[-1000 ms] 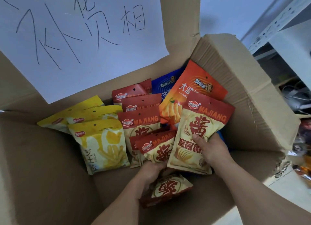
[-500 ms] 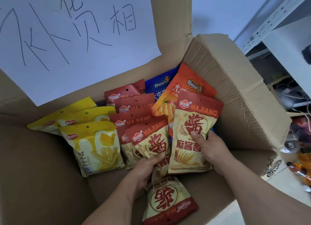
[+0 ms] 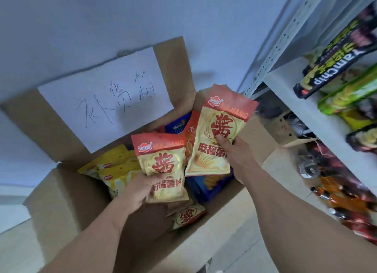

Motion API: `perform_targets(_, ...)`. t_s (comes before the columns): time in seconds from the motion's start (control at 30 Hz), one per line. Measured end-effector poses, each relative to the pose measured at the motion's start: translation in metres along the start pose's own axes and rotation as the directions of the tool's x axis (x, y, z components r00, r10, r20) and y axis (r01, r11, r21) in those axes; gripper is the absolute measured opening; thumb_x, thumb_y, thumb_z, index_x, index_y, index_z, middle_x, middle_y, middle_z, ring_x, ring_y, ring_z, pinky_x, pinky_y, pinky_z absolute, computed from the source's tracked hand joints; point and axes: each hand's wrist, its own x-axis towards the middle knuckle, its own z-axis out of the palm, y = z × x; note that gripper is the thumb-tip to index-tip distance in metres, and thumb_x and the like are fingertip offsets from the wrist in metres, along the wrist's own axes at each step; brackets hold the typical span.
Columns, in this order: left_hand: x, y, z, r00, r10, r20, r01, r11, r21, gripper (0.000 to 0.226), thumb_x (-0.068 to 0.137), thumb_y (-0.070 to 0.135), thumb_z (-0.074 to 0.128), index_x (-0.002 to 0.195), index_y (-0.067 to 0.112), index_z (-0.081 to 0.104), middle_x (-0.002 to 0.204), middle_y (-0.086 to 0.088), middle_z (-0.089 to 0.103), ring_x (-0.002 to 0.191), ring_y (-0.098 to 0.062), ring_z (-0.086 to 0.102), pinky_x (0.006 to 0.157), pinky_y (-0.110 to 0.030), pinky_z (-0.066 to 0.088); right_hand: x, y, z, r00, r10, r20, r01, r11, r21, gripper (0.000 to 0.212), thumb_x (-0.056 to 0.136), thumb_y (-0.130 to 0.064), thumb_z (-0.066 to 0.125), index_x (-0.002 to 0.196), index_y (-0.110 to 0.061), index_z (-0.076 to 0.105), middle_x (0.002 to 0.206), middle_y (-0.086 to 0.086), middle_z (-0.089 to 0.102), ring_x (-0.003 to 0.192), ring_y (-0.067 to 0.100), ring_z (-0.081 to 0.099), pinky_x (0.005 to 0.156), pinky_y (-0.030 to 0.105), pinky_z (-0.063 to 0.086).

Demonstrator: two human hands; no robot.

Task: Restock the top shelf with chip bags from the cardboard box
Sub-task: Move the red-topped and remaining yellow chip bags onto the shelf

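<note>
An open cardboard box [image 3: 61,193] sits on the floor with a handwritten white sheet [image 3: 106,101] on its raised flap. My left hand [image 3: 140,191] grips a small stack of red-and-cream MAJIANG chip bags [image 3: 161,160] above the box. A single MAJIANG bag [image 3: 220,127] is held higher and to the right by my right hand [image 3: 236,152]. Inside the box lie yellow bags [image 3: 114,170], a blue bag [image 3: 208,185], an orange bag [image 3: 191,134] and one loose MAJIANG bag [image 3: 187,215].
A white metal shelf unit [image 3: 289,82] stands at the right, its perforated post [image 3: 285,33] rising beside the box. Black and green snack packs [image 3: 334,68] lie on its shelf. More packets [image 3: 346,201] are on the level below.
Both hands have lifted their MAJIANG bags up out of the box. The view has pulled back and swung right, so the shelf unit now shows.
</note>
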Motion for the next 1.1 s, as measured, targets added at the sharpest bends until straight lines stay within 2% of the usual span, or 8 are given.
perform_targets(0.17, -0.1, 0.071, 0.008, 0.983, 0.16, 0.086, -0.168, 0.981, 0.096, 0.02, 0.085, 0.011, 0.075, 0.105, 0.013, 0.07, 0.097, -0.006, 0.079, 0.089, -0.025, 0.075, 0.066, -0.033, 0.055, -0.08, -0.068, -0.04, 0.986, -0.085, -0.144, 0.097, 0.992, 0.079, 0.011, 0.091, -0.033, 0.072, 0.099, -0.027, 0.067, 0.101, -0.003, 0.076, 0.095, 0.021, 0.072, 0.088, 0.044, 0.058)
perform_targets(0.23, -0.139, 0.089, 0.014, 0.963, 0.215, 0.161, -0.239, 0.96, 0.148, 0.022, 0.086, 0.012, 0.075, 0.108, 0.014, 0.071, 0.098, -0.003, 0.08, 0.094, -0.027, 0.074, 0.069, -0.035, 0.055, -0.119, -0.087, -0.062, 0.97, -0.12, -0.213, 0.146, 0.983, 0.108, 0.011, 0.091, -0.03, 0.072, 0.099, -0.027, 0.066, 0.097, -0.005, 0.075, 0.093, 0.019, 0.072, 0.089, 0.045, 0.058)
perform_targets(0.37, -0.213, 0.114, 0.032, 0.897, 0.227, 0.38, -0.328, 0.918, 0.225, 0.03, 0.086, 0.017, 0.074, 0.116, 0.018, 0.07, 0.107, 0.001, 0.078, 0.099, -0.02, 0.075, 0.096, -0.045, 0.053, -0.196, -0.109, -0.104, 0.932, -0.145, -0.332, 0.203, 0.968, 0.147, 0.012, 0.09, -0.028, 0.074, 0.098, -0.023, 0.068, 0.093, -0.003, 0.077, 0.089, 0.022, 0.072, 0.09, 0.054, 0.057)
perform_targets(0.5, -0.272, 0.124, 0.057, 0.792, 0.242, 0.561, -0.446, 0.857, 0.259, 0.034, 0.088, 0.017, 0.073, 0.122, 0.016, 0.068, 0.115, -0.002, 0.076, 0.106, -0.022, 0.073, 0.102, -0.045, 0.05, -0.265, -0.123, -0.144, 0.864, -0.171, -0.473, 0.266, 0.954, 0.141, 0.01, 0.091, -0.029, 0.072, 0.097, -0.023, 0.067, 0.092, -0.003, 0.077, 0.086, 0.022, 0.072, 0.086, 0.049, 0.058)
perform_targets(0.63, -0.317, 0.141, 0.099, 0.714, 0.279, 0.642, -0.556, 0.784, 0.277, 0.029, 0.092, 0.012, 0.07, 0.121, 0.014, 0.068, 0.111, -0.003, 0.077, 0.101, -0.019, 0.074, 0.096, -0.04, 0.055, -0.317, -0.138, -0.189, 0.796, -0.22, -0.565, 0.33, 0.939, 0.1, 0.009, 0.091, -0.031, 0.072, 0.092, -0.024, 0.066, 0.089, -0.006, 0.074, 0.085, 0.021, 0.071, 0.081, 0.044, 0.06)
perform_targets(0.77, -0.339, 0.156, 0.155, 0.634, 0.248, 0.733, -0.621, 0.727, 0.292, 0.025, 0.094, 0.013, 0.067, 0.119, 0.012, 0.069, 0.11, -0.004, 0.077, 0.1, -0.021, 0.074, 0.09, -0.036, 0.056, -0.344, -0.152, -0.241, 0.739, -0.241, -0.629, 0.382, 0.919, 0.096, 0.019, 0.091, -0.033, 0.072, 0.104, -0.02, 0.068, 0.091, -0.007, 0.073, 0.081, 0.016, 0.07, 0.07, 0.034, 0.059)
perform_targets(0.87, -0.344, 0.165, 0.209, 0.607, 0.24, 0.758, -0.641, 0.711, 0.289, 0.024, 0.092, 0.011, 0.069, 0.115, 0.011, 0.069, 0.107, -0.005, 0.078, 0.098, -0.021, 0.075, 0.09, -0.039, 0.056, -0.35, -0.158, -0.287, 0.709, -0.249, -0.66, 0.418, 0.902, 0.109, 0.015, 0.091, -0.031, 0.072, 0.101, -0.021, 0.068, 0.094, -0.005, 0.074, 0.082, 0.015, 0.071, 0.063, 0.03, 0.055)
perform_targets(1.1, -0.352, 0.19, 0.333, 0.543, 0.21, 0.813, -0.69, 0.663, 0.29, 0.034, 0.09, 0.018, 0.071, 0.123, 0.015, 0.064, 0.113, -0.004, 0.076, 0.107, -0.022, 0.072, 0.093, -0.038, 0.054, -0.337, -0.181, -0.409, 0.687, -0.259, -0.679, 0.447, 0.887, 0.113, 0.02, 0.09, -0.034, 0.073, 0.104, -0.022, 0.069, 0.097, -0.005, 0.076, 0.088, 0.017, 0.073, 0.079, 0.038, 0.06)
